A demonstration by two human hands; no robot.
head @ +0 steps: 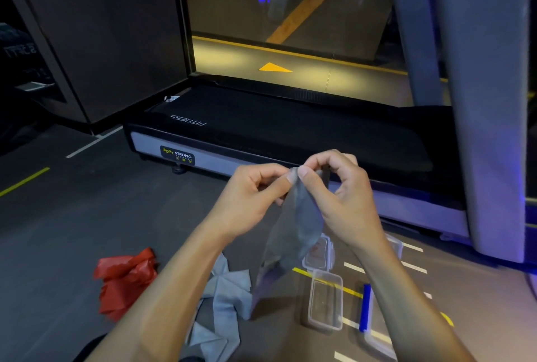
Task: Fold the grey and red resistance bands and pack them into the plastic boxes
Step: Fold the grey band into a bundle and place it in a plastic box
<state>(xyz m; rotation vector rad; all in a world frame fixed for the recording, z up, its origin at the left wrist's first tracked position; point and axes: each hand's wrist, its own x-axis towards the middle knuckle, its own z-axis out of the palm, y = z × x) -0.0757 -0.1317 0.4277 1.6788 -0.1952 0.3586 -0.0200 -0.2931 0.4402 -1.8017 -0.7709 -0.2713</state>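
Two bare forearms reach in from the bottom edge. The left hand (255, 190) and right hand (337, 187) pinch the top edge of a grey band (296, 225), thumbs touching; it hangs below the grip to the floor. A red band (125, 280) lies crumpled at left; a clear plastic box (325, 300) sits beneath, right.

Both hands (252, 196) (343, 187) pinch the grey band (299, 222) (red band (125, 280) lies crumpled).
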